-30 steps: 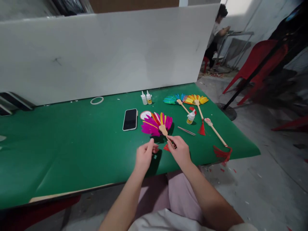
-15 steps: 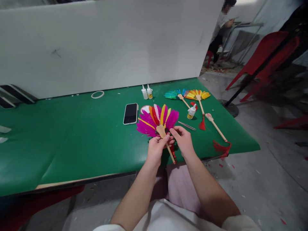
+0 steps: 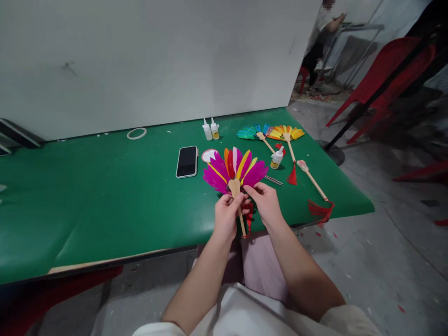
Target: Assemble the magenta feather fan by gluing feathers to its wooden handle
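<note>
A feather fan with magenta, yellow, red, orange and white feathers is held up over the table's front edge. My left hand is closed around its wooden handle, just below the rounded head. At the lower right of the feathers, my right hand pinches the fan near the base of a magenta feather; its fingertips are partly hidden. A red tassel hangs from the handle. Tweezers lie just beyond my right hand.
On the green table are a phone, a white disc, glue bottles, another bottle, a blue fan, a yellow fan, a bare handle and a ring. A white board stands behind.
The fan has turned slightly, its handle end swinging left to stand more upright, and its right feathers now reach farther right. Both hands keep their hold. The view has shifted a little.
</note>
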Motion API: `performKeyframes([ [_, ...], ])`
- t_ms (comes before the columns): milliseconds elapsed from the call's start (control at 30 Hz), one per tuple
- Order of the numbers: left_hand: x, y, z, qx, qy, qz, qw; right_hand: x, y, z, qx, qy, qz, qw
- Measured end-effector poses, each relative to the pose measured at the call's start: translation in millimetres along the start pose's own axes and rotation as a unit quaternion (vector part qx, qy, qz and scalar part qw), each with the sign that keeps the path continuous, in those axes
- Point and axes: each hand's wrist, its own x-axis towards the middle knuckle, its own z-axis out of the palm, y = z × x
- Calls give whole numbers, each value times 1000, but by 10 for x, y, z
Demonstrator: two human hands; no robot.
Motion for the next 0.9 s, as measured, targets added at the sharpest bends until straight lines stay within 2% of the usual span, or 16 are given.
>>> performKeyframes([
  [333, -20, -29, 33, -14, -4, -16, 1000, -3, 12, 32, 72, 31, 8, 997],
  [700, -29, -58, 21, -17, -17, -22, 999, 8, 61, 15, 83, 5, 25, 996],
  [900, -22, -72, 18, -9, -22, -24, 999, 3, 57, 0, 89, 50, 9, 995],
])
